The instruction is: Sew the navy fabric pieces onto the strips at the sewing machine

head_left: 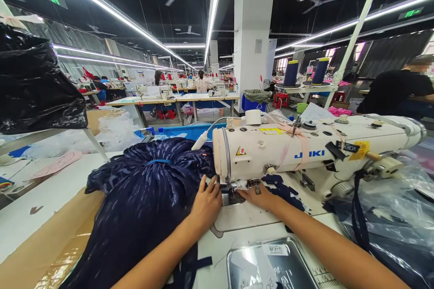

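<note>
My left hand [206, 205] is beside the needle end of a white sewing machine [278, 146]. Its outer fingers are raised, while those nearest the needle close on a small dark fabric strip [224, 188]. On the other side of the needle, my right hand [259, 196] reaches under the machine arm, fingertips at the needle plate [236, 198]. Its fingers are partly hidden by machine parts, so their grip is unclear. A large bundle of dark navy patterned fabric [145, 194], tied with a blue band [159, 161], lies left of my left hand.
Dark fabric scraps [283, 192] lie behind my right hand. A metal tray [271, 264] sits in front of the machine. Clear plastic over dark fabric [400, 221] is at right, cardboard [57, 244] at left. A black bag [37, 81] hangs upper left. A person [389, 90] sits at far right.
</note>
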Action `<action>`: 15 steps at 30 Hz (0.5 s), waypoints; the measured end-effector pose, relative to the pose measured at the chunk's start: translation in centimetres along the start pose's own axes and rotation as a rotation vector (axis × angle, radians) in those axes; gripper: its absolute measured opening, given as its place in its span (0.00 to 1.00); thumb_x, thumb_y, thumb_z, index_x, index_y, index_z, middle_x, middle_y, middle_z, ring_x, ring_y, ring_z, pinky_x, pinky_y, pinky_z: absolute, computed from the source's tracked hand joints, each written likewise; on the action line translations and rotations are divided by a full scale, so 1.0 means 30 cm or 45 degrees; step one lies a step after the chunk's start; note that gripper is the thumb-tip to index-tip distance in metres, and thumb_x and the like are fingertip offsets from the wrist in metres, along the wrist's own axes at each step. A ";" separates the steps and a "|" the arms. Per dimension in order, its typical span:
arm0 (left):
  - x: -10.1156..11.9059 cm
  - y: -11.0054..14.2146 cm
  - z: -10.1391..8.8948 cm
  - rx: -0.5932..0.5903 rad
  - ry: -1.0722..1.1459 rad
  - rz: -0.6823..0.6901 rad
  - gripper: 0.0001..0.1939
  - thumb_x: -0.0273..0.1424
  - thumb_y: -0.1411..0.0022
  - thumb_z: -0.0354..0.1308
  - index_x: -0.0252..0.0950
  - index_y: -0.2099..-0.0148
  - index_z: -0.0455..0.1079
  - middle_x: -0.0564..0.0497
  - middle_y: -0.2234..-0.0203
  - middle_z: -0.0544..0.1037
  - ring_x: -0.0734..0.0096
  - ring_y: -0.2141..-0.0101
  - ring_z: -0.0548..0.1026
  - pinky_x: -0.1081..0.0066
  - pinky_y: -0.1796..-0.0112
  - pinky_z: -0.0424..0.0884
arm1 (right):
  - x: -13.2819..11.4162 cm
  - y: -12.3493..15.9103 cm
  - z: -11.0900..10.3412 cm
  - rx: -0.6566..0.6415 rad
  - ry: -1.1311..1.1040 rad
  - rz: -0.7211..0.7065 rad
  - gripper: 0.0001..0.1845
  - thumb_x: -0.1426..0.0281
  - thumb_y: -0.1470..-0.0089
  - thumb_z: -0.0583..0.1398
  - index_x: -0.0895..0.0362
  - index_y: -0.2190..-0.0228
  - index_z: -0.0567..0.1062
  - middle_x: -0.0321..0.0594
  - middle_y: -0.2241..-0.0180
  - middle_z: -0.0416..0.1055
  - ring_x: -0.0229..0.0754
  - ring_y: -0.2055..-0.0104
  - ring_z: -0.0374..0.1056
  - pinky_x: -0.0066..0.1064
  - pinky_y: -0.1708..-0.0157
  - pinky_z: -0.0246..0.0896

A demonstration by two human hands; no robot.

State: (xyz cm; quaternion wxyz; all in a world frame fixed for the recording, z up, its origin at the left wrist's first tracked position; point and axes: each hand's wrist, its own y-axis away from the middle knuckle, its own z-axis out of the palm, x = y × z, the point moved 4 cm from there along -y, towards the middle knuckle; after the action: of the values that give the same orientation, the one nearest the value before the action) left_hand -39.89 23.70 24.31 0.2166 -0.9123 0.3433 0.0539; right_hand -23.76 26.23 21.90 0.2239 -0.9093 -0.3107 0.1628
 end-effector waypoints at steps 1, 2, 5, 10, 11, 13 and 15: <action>-0.002 -0.003 0.001 -0.025 -0.010 -0.016 0.12 0.24 0.40 0.51 0.31 0.57 0.72 0.40 0.55 0.73 0.49 0.48 0.64 0.42 0.46 0.50 | -0.012 0.012 -0.017 -0.025 0.048 -0.075 0.14 0.75 0.44 0.51 0.54 0.64 0.76 0.44 0.71 0.74 0.48 0.67 0.70 0.47 0.61 0.67; -0.005 -0.008 0.002 -0.055 -0.005 -0.029 0.13 0.24 0.40 0.51 0.32 0.55 0.71 0.41 0.54 0.72 0.49 0.48 0.63 0.41 0.46 0.49 | -0.022 0.022 -0.029 -0.040 0.102 -0.145 0.16 0.75 0.43 0.49 0.53 0.64 0.76 0.44 0.71 0.74 0.48 0.68 0.70 0.46 0.62 0.67; -0.014 -0.031 0.004 -0.147 0.039 -0.036 0.15 0.25 0.40 0.51 0.35 0.52 0.70 0.42 0.51 0.71 0.49 0.48 0.63 0.40 0.46 0.47 | -0.035 0.042 -0.037 0.006 0.255 -0.252 0.16 0.72 0.41 0.48 0.56 0.66 0.76 0.47 0.68 0.74 0.48 0.66 0.69 0.45 0.63 0.67; -0.019 -0.059 -0.003 -0.198 0.066 -0.036 0.16 0.24 0.41 0.51 0.36 0.51 0.69 0.43 0.50 0.69 0.50 0.46 0.61 0.41 0.46 0.48 | -0.038 0.051 -0.002 0.199 0.374 -0.225 0.18 0.67 0.40 0.48 0.60 0.70 0.75 0.49 0.67 0.74 0.49 0.63 0.69 0.43 0.63 0.66; -0.018 -0.061 -0.005 -0.200 0.070 -0.041 0.15 0.25 0.41 0.51 0.36 0.52 0.69 0.43 0.51 0.70 0.50 0.47 0.61 0.41 0.46 0.48 | -0.043 0.051 0.000 0.229 0.380 -0.224 0.18 0.67 0.40 0.48 0.60 0.70 0.75 0.49 0.67 0.74 0.49 0.63 0.69 0.43 0.63 0.66; -0.018 -0.063 -0.006 -0.209 0.074 -0.056 0.15 0.25 0.41 0.51 0.36 0.52 0.70 0.43 0.51 0.70 0.50 0.47 0.62 0.41 0.46 0.48 | -0.055 0.047 -0.003 0.253 0.371 -0.218 0.17 0.68 0.40 0.48 0.60 0.68 0.75 0.48 0.67 0.74 0.49 0.62 0.69 0.42 0.61 0.65; -0.018 -0.065 -0.006 -0.220 0.077 -0.063 0.14 0.25 0.41 0.50 0.36 0.53 0.70 0.42 0.52 0.71 0.50 0.48 0.63 0.41 0.46 0.48 | -0.067 0.041 -0.010 0.234 0.335 -0.203 0.16 0.70 0.41 0.48 0.59 0.68 0.75 0.47 0.69 0.74 0.48 0.61 0.69 0.42 0.60 0.64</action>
State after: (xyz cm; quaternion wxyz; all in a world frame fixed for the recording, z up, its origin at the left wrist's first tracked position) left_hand -39.05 25.26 25.28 0.1281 -0.9370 0.3211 0.0505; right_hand -24.54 23.97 21.82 0.3569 -0.8709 -0.3338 0.0517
